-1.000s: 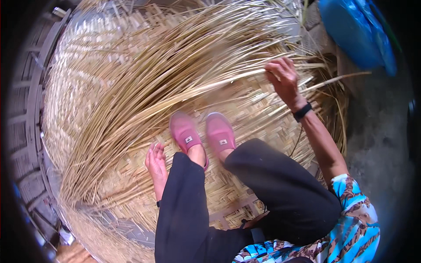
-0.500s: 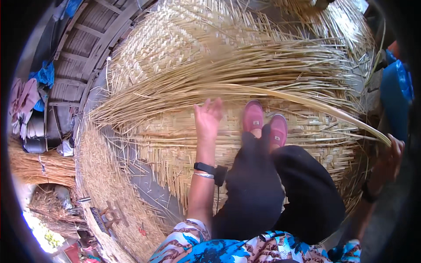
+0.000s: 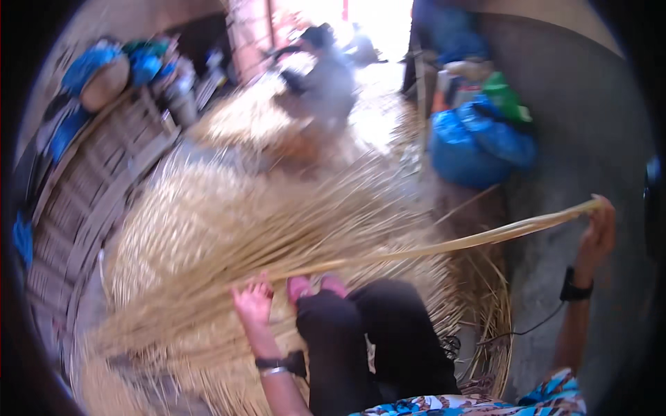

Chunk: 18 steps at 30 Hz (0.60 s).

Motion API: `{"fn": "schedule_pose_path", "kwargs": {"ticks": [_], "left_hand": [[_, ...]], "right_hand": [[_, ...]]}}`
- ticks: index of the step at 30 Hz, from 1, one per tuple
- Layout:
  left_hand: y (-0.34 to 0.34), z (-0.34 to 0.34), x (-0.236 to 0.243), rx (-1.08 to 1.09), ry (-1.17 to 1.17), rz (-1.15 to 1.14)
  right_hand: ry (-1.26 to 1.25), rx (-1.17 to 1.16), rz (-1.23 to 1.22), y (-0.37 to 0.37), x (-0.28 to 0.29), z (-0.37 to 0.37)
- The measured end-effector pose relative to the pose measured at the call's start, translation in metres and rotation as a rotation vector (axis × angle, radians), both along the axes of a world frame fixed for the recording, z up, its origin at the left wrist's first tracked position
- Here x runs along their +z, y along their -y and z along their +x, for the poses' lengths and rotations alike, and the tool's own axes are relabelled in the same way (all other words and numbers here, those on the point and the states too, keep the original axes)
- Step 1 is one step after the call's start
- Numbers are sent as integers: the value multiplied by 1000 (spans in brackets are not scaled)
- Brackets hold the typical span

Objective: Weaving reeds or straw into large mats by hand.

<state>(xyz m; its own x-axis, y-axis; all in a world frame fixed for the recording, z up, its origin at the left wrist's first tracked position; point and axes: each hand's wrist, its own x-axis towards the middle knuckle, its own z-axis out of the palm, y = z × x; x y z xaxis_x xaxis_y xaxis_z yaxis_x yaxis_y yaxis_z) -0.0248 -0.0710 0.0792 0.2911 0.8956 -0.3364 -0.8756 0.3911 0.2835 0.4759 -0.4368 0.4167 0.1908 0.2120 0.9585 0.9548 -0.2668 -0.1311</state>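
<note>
I squat on a large woven bamboo mat (image 3: 187, 229) with loose pale strips fanning out over it. My right hand (image 3: 598, 232) is raised at the right and grips the end of a long bamboo strip (image 3: 458, 243) that runs left across the mat. My left hand (image 3: 253, 301), fingers spread, presses on the loose strips beside my pink shoes (image 3: 316, 284). Black trousers cover my knees. The picture is blurred by motion.
Another person (image 3: 322, 76) crouches at the far end of the mat. A blue sack (image 3: 479, 149) lies at the right by a grey wall (image 3: 576, 125). A woven panel (image 3: 90, 187) and blue bundles (image 3: 104, 69) stand at the left.
The view has tilted up, so the far room and the other person show. My right hand has risen with the long strip. My left hand stays pressed on the strips.
</note>
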Motion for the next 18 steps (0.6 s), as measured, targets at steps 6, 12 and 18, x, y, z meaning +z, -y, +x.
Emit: {"fn": "schedule_pose_path", "kwargs": {"ticks": [6,12,18], "left_hand": [[39,-7,104,227,160,413],[184,-142,192,533,151,787],[334,-181,282,1224,-218,1141]], "right_hand": [[-135,152,144,31,50,-38],[14,162,33,9,26,-10],[235,339,-176,-114,-56,1]]}}
